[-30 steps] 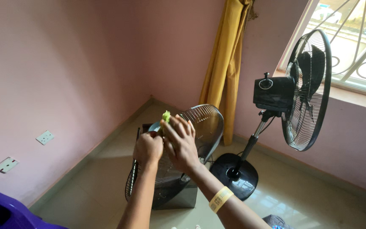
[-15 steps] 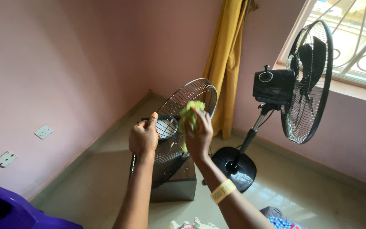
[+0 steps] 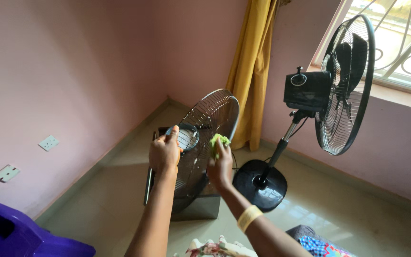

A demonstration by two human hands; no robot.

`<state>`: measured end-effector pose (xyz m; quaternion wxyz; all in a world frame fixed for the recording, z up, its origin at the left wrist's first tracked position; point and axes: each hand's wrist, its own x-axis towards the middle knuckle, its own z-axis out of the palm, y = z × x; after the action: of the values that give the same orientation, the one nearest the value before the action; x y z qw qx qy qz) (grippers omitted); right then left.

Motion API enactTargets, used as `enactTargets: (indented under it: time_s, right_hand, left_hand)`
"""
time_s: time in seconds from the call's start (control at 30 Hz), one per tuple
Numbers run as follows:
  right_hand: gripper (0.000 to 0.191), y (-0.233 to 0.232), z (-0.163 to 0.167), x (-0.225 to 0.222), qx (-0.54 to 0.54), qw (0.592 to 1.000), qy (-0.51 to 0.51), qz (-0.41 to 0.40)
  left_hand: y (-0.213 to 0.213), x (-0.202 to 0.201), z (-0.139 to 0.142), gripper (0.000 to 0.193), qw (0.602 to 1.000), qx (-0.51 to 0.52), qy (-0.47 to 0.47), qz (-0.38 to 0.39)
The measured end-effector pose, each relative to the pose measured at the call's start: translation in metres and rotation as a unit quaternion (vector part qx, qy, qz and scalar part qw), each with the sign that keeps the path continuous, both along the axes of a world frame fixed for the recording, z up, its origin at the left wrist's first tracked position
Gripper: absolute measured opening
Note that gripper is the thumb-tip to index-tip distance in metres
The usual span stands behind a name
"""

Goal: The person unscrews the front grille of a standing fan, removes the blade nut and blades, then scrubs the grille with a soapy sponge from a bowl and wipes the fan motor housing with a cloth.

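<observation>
Standing fan [image 3: 338, 90] near the held grille [image 3: 205, 138].

No packages, labels, signs or screens show anywhere in this room.
</observation>
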<state>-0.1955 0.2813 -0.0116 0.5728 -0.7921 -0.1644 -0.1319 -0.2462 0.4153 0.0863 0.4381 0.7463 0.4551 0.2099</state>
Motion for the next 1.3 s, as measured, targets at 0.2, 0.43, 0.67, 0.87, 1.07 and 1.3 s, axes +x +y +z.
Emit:
enactTargets:
  time_s: [0.2,0.43,0.67,0.87,1.07,1.3]
  right_hand:
    - [0.041,0.013,0.038,0.032,0.061,0.991,-0.110,0.040]
    - [0.029,-0.015,-0.012,0.030,0.022,0.996,0.089,-0.003]
    - [0.044,-0.017,-0.060,0.088,0.041,0.971,0.214,-0.096]
    - [0.072,-0.032,-0.087,0.094,-0.035,0.972,0.180,-0.149]
    - [0.047,-0.003,-0.045,0.068,-0.014,0.995,-0.038,-0.094]
    - [0.034,0.015,0.001,0.073,0.154,0.980,0.119,-0.029]
  left_hand:
    - [-0.002,0.005,-0.008,0.056,0.998,0.064,0.020,0.017]
    - [0.007,-0.002,0.003,0.060,0.998,-0.065,-0.012,0.000]
    - [0.002,-0.003,0.007,0.055,0.999,-0.029,0.002,-0.015]
    - [0.011,-0.004,0.007,0.054,0.995,-0.060,-0.084,-0.006]
    - [0.005,0.001,0.002,0.055,0.996,-0.050,-0.066,-0.016]
    - [0.006,0.012,-0.003,0.056,0.997,-0.044,-0.063,-0.011]
